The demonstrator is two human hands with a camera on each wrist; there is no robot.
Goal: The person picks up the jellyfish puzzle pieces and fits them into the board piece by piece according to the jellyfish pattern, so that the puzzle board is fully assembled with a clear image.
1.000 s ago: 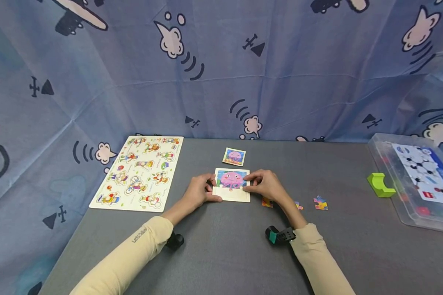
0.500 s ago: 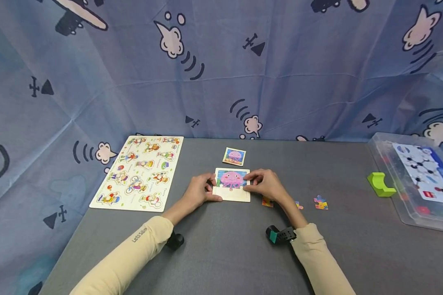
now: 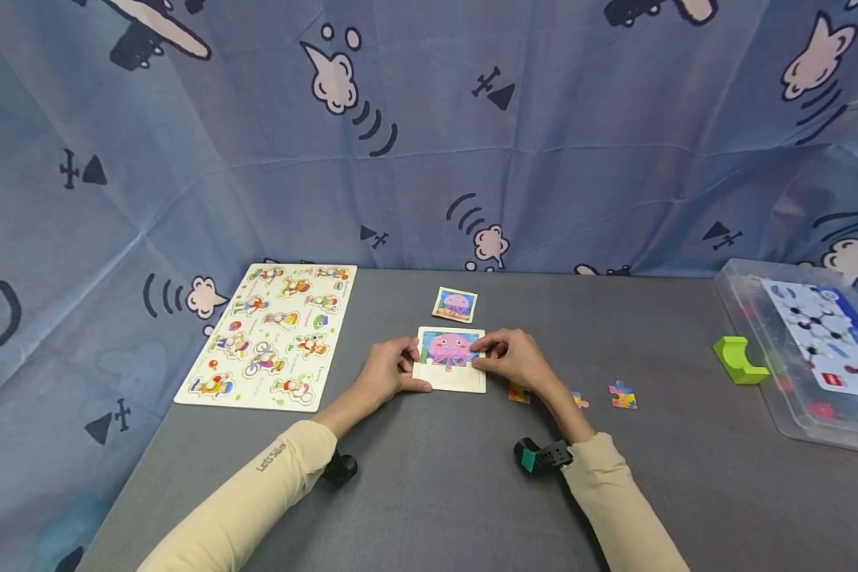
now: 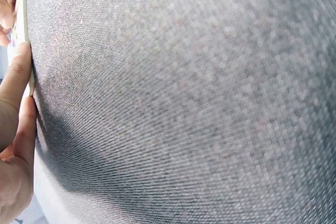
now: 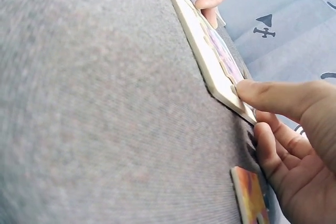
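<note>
A small jigsaw puzzle board (image 3: 449, 381) lies flat on the grey table, its upper part filled with a pink octopus picture and its lower strip bare wood. At its left edge my left hand (image 3: 389, 367) grips the board, thumb near the lower corner. My right hand (image 3: 518, 361) is at the right side; thumb and index finger hold the puzzle piece (image 3: 477, 355) at the picture's right, partly hidden under them. In the right wrist view, that thumb (image 5: 262, 95) touches the picture layer's lower corner, and other fingers rest beside the board's edge.
An octopus picture card (image 3: 454, 304) lies behind the board. Loose jigsaw pieces (image 3: 623, 395) lie right, some partly behind the right arm. A large peg puzzle (image 3: 296, 338) is at left. At right are a green curved block (image 3: 738, 361) and a clear plastic box (image 3: 794, 397).
</note>
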